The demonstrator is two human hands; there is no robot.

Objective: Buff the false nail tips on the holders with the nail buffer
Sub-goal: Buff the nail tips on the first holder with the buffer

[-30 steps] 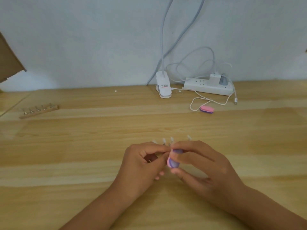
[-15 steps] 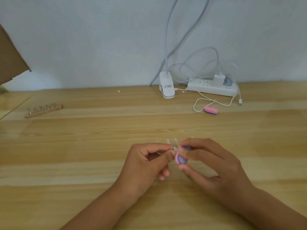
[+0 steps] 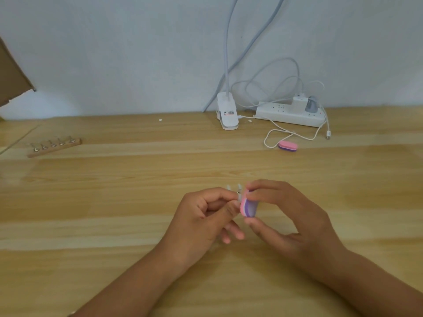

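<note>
Pinching the holders [image 3: 238, 192] over the table [image 3: 114, 202], the left hand [image 3: 201, 218] meets the nail buffer [image 3: 249, 205] gripped in the right hand [image 3: 286, 216]. Pressing too hard could pop a false nail tip [image 3: 239, 186] off its holder

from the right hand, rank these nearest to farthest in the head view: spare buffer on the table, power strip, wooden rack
From the right hand:
1. Spare buffer, on the table straight beyond it.
2. Power strip, farther back by the wall.
3. Wooden rack, far left.
</note>
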